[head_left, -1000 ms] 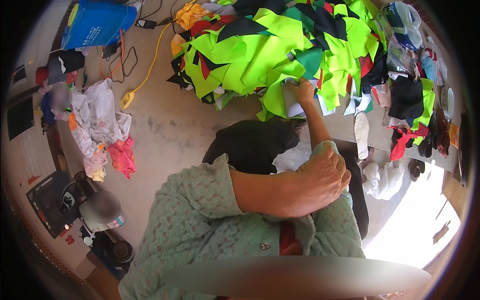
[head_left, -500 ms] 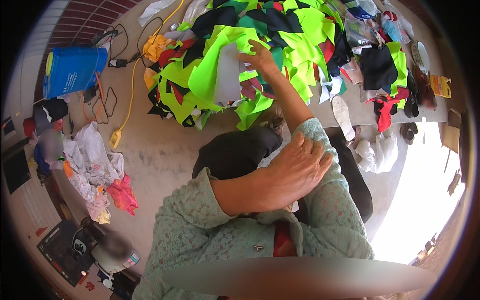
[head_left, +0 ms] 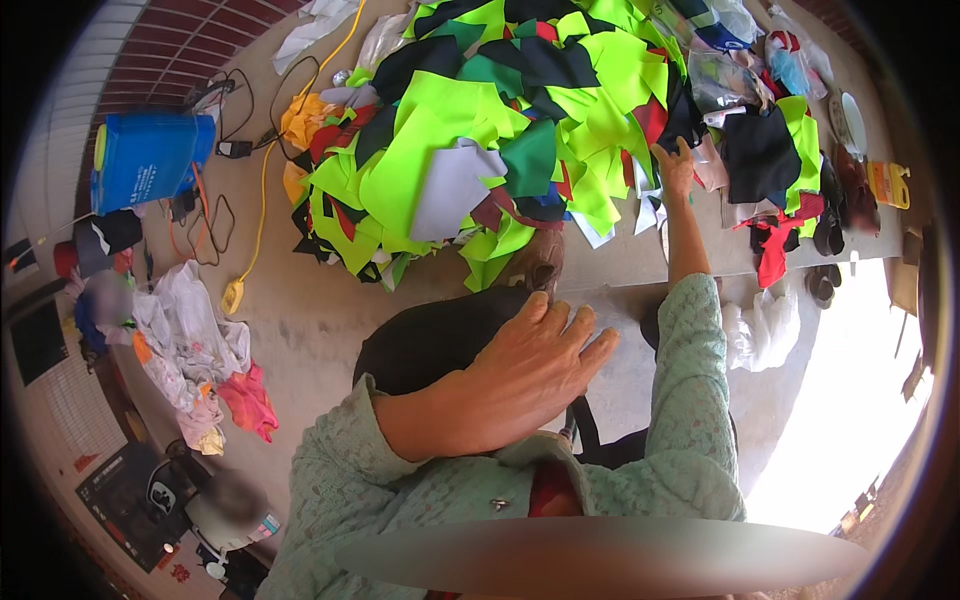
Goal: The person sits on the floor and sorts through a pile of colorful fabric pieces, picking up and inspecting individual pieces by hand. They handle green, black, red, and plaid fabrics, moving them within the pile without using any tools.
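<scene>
Across the concrete floor (head_left: 330,330) seen from the head camera, a big heap of cut cloth pieces, mostly neon green with dark green, black, red and white among them (head_left: 480,130), fills the upper middle. To its left lie a yellow cable with a plug (head_left: 245,250), tangled black cords (head_left: 215,215) and a blue plastic box-shaped container (head_left: 145,160). Lower left sits a small pile of white and pink rags (head_left: 200,360). Right of the heap are a flat black cloth piece (head_left: 760,150), a red scrap (head_left: 775,245), dark sandals (head_left: 825,285) and a crumpled white plastic bag (head_left: 765,330). A dark rounded bundle of black fabric (head_left: 430,340) lies close in front of the person, between the body and the heap, partly hiding the floor there.

The left hand (head_left: 520,375) lies flat with fingers loosely spread, palm down on the edge of the black bundle, its forearm crossing the light green lace-patterned sleeve (head_left: 690,420) of the other arm. The right hand (head_left: 675,170) is stretched far out to the right edge of the heap, fingers open and slightly curled, touching the neon green pieces there; whether it grips one I cannot tell
</scene>
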Action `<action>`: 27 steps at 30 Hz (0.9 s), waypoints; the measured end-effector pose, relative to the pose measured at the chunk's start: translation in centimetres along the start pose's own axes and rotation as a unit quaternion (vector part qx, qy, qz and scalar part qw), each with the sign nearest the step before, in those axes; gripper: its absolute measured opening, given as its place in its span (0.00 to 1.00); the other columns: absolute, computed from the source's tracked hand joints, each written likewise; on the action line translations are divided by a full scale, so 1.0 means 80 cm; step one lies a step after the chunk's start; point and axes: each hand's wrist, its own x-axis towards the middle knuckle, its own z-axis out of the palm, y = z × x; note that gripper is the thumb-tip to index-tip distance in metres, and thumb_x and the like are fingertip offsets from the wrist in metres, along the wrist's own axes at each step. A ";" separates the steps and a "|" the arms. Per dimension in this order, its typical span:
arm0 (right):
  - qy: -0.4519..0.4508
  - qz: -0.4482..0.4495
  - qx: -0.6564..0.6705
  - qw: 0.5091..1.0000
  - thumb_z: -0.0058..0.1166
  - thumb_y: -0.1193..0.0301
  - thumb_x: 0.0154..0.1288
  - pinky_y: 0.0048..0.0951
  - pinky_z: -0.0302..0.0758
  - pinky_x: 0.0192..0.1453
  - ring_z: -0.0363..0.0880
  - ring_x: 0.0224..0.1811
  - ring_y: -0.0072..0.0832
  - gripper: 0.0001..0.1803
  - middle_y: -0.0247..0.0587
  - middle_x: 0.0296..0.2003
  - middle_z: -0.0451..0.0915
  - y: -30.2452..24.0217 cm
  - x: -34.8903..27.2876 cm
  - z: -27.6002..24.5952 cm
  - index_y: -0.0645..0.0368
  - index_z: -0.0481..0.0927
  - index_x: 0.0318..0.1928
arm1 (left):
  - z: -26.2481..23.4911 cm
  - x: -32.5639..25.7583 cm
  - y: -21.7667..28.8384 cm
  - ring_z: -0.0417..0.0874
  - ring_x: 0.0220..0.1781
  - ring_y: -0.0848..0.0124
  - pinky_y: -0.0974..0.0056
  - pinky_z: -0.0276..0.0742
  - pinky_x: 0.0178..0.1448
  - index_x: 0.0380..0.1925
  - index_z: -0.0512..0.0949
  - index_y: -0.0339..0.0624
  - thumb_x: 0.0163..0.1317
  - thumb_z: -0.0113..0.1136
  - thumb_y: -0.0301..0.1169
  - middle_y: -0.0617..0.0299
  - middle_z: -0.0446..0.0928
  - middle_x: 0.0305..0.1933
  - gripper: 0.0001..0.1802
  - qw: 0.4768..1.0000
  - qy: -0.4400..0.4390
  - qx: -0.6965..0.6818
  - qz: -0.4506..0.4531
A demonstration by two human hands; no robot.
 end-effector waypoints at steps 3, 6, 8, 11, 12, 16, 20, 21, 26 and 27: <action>0.020 -0.034 0.009 0.999 0.65 0.64 0.44 0.33 0.76 0.44 0.75 0.47 0.40 0.43 0.54 0.55 0.63 -0.023 0.017 -0.013 0.63 0.61 0.61 | 0.000 0.005 -0.007 0.70 0.47 0.60 0.58 0.62 0.52 0.51 0.65 0.37 0.46 0.64 0.31 0.50 0.68 0.46 0.31 0.998 -0.022 -0.034 -0.043; 0.008 -0.002 0.023 1.000 0.64 0.65 0.43 0.27 0.77 0.28 0.77 0.37 0.34 0.44 0.53 0.53 0.64 -0.020 0.048 -0.011 0.63 0.59 0.62 | 0.000 0.014 -0.014 0.69 0.49 0.59 0.58 0.62 0.53 0.51 0.65 0.38 0.46 0.64 0.31 0.49 0.67 0.48 0.31 0.998 -0.010 -0.036 -0.044; 0.031 -0.011 -0.033 0.999 0.65 0.65 0.43 0.27 0.77 0.27 0.77 0.35 0.33 0.44 0.53 0.50 0.67 -0.026 0.056 0.003 0.63 0.60 0.62 | -0.003 0.020 -0.015 0.69 0.51 0.58 0.56 0.62 0.55 0.52 0.64 0.37 0.46 0.64 0.31 0.48 0.67 0.51 0.32 0.997 -0.030 -0.048 -0.061; 0.050 -0.017 -0.080 0.995 0.64 0.58 0.43 0.35 0.76 0.38 0.78 0.42 0.39 0.42 0.53 0.41 0.78 -0.006 0.079 0.004 0.61 0.64 0.59 | -0.004 0.029 -0.019 0.69 0.52 0.57 0.55 0.61 0.56 0.53 0.64 0.37 0.46 0.63 0.32 0.47 0.67 0.51 0.32 0.996 -0.044 -0.047 -0.068; 0.089 -0.069 -0.145 0.983 0.63 0.54 0.43 0.38 0.75 0.44 0.77 0.45 0.42 0.42 0.54 0.43 0.78 0.011 0.088 0.007 0.60 0.65 0.59 | -0.005 0.031 -0.021 0.69 0.52 0.57 0.55 0.61 0.57 0.53 0.64 0.37 0.47 0.63 0.32 0.47 0.67 0.51 0.32 0.995 -0.052 -0.047 -0.065; -0.025 -0.033 -0.216 0.976 0.61 0.43 0.40 0.39 0.71 0.52 0.74 0.51 0.45 0.45 0.54 0.48 0.75 -0.040 0.059 0.044 0.56 0.69 0.57 | 0.003 0.033 -0.016 0.69 0.53 0.57 0.55 0.61 0.57 0.53 0.64 0.37 0.47 0.63 0.33 0.46 0.67 0.52 0.33 0.993 -0.072 -0.036 -0.085; -0.054 0.007 -0.247 0.968 0.60 0.45 0.44 0.37 0.72 0.51 0.75 0.51 0.42 0.37 0.47 0.49 0.76 -0.053 0.042 0.054 0.47 0.73 0.55 | 0.004 0.033 -0.012 0.69 0.52 0.58 0.56 0.61 0.55 0.53 0.64 0.37 0.47 0.63 0.33 0.47 0.67 0.50 0.32 0.996 -0.059 -0.025 -0.065; -0.051 0.001 -0.239 0.970 0.60 0.46 0.45 0.37 0.72 0.51 0.75 0.50 0.41 0.35 0.45 0.48 0.76 -0.054 0.030 0.057 0.47 0.74 0.54 | 0.002 0.032 -0.011 0.69 0.51 0.58 0.56 0.61 0.55 0.53 0.64 0.36 0.47 0.62 0.33 0.48 0.67 0.50 0.32 0.997 -0.058 -0.015 -0.059; 0.000 -0.208 -0.261 0.943 0.63 0.58 0.48 0.39 0.68 0.50 0.68 0.50 0.40 0.21 0.30 0.47 0.73 -0.047 -0.012 0.051 0.48 0.78 0.44 | 0.002 0.025 -0.002 0.70 0.48 0.59 0.57 0.61 0.53 0.51 0.65 0.34 0.49 0.61 0.34 0.49 0.68 0.44 0.29 0.999 -0.038 0.029 -0.015; 0.025 -0.252 -0.257 0.932 0.63 0.60 0.47 0.40 0.67 0.51 0.67 0.52 0.39 0.20 0.28 0.49 0.72 -0.052 -0.023 0.051 0.48 0.77 0.43 | 0.004 0.022 0.000 0.70 0.47 0.60 0.57 0.61 0.53 0.50 0.65 0.34 0.49 0.61 0.34 0.50 0.69 0.43 0.29 0.999 -0.034 0.034 -0.008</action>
